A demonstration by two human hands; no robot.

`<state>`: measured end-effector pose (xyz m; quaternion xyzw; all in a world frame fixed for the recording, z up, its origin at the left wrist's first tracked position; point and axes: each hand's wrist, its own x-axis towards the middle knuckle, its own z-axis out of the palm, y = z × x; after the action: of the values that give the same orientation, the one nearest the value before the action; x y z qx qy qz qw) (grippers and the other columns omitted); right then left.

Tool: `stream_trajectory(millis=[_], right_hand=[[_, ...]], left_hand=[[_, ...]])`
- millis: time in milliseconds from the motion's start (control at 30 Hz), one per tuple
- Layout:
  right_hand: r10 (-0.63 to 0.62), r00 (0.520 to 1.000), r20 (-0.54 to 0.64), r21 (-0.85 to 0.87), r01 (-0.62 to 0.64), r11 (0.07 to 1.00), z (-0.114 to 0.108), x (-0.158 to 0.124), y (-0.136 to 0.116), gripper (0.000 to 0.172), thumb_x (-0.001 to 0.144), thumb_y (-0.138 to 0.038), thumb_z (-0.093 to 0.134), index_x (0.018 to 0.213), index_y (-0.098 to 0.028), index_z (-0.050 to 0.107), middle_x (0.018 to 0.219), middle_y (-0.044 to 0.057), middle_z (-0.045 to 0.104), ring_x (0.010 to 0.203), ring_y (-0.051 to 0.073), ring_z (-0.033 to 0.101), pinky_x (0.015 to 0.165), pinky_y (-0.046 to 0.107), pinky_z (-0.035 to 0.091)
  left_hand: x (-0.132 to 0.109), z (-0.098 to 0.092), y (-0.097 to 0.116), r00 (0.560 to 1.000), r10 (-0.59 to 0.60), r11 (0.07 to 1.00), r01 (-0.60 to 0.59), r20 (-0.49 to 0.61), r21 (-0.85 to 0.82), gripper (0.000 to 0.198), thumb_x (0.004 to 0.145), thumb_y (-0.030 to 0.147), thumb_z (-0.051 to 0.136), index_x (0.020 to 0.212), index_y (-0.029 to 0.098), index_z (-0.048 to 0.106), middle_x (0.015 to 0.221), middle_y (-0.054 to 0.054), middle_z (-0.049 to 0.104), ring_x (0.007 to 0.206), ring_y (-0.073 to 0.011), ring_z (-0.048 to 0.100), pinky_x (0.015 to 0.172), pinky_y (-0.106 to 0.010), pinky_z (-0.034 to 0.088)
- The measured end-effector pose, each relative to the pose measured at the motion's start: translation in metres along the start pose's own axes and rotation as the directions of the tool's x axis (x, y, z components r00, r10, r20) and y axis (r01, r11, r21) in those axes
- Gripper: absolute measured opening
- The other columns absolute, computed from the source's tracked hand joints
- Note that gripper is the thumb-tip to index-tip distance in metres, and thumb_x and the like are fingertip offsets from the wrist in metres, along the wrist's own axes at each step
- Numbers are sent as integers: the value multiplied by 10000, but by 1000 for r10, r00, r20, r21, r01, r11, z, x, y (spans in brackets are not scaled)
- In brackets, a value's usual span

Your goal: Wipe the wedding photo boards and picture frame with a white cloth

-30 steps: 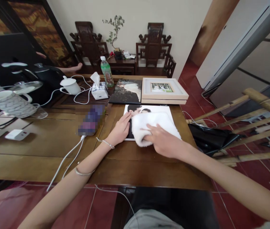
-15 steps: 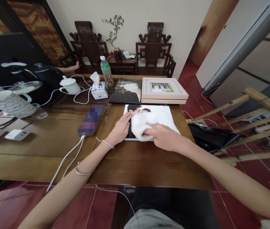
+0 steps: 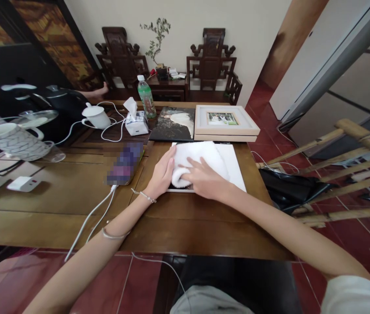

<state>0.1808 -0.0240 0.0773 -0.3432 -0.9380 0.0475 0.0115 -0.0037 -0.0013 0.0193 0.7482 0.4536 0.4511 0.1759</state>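
Observation:
A white fluffy cloth [image 3: 201, 157] lies folded over a photo panel [image 3: 237, 170], covering most of its picture. The panel lies flat on the wooden table, its white right side showing. On top of the cloth is my right hand [image 3: 206, 179], pressing it down with some fingers tucked into its near fold. My left hand [image 3: 161, 174] rests along the panel's left edge, its fingers stretched out and touching the cloth's left side. Behind the panel lie a dark photo panel [image 3: 168, 131] and a light wooden picture frame [image 3: 225, 135].
A phone [image 3: 126, 163] with a white cable lies to the left. Farther back stand a tissue box [image 3: 137, 124], a green bottle [image 3: 146, 98] and a lidded white cup [image 3: 96, 117]. A patterned mug [image 3: 15, 141] is at far left. A bamboo chair [image 3: 364, 139] stands on the right.
My right hand has slid the cloth leftward and slightly away over the panel, covering the pictured faces and uncovering the white right side. My left hand has shifted slightly left.

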Motion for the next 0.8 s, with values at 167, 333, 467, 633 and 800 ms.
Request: stream_trajectory(millis=[167,333,467,633,800], right_hand=[[-198,978,58,56,195,979,-5,-37,-23,503,771,33,427,1169,-179,651,1441,97,507,1403,350,321,1073,635,295],[-98,987,124,120,83,989,-20,-68,-18,548,725,51,420,1157,-181,664,1365,134,574,1349,307,429,1043,518,381],[71,992,105,145,-86,986,-29,-65,5,577,696,40,417,1145,-214,678,1260,143,641,1211,272,564,930,382,452],[239,969,56,139,-244,960,-38,-20,41,534,725,-31,442,1175,-220,659,1060,108,711,932,242,643,736,293,433],[242,970,12,305,-234,923,-46,39,50,353,770,-125,464,1043,-183,680,991,75,707,777,183,608,636,249,373]], left_hand=[[0,-1,1,999,-36,999,36,-22,15,566,1014,448,200,1391,119,465,1454,-135,475,1369,-223,416,1163,-436,301],[-1,6,-8,994,-48,988,33,100,152,499,982,357,313,1376,88,463,1446,-168,474,1354,-246,434,1156,-441,321],[-2,9,-14,980,-17,977,-26,198,211,497,953,258,336,1396,55,433,1490,-182,406,1397,-248,365,1185,-441,272],[-3,10,-17,978,5,974,-52,208,220,477,956,244,333,1395,90,441,1483,-165,421,1398,-245,363,1182,-459,278],[-3,9,-18,979,-9,969,-41,203,243,466,958,260,340,1366,75,468,1470,-181,432,1390,-256,373,1176,-468,285]])
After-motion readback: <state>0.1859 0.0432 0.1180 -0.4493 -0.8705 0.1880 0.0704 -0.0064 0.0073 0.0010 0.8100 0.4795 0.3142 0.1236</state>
